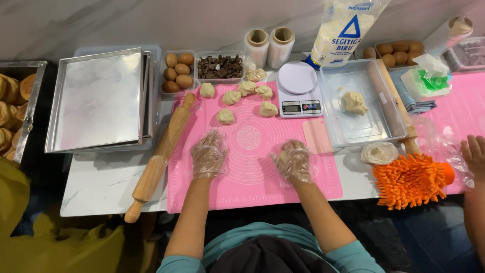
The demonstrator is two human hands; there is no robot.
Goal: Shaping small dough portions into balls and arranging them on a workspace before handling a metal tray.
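My left hand (208, 154) wears a clear plastic glove and hovers flat over the pink silicone mat (252, 177), fingers spread, holding nothing. My right hand (293, 161), also gloved, is curled over the mat with a small piece of dough (284, 157) in its fingers. Several pale dough balls (225, 116) lie at the far part of the mat. A wooden rolling pin (160, 156) rests along the mat's left edge. A white kitchen scale (298, 90) stands at the mat's far right corner.
Metal baking trays (98, 101) are stacked at the left, beside baked buns (12, 114). Eggs (178, 72), chocolate chunks (220, 66), wrap rolls (268, 46) and a flour bag (342, 30) line the back. A clear tub (328, 101) holds dough. Another person's hand (474, 154) is by an orange mitt (411, 179).
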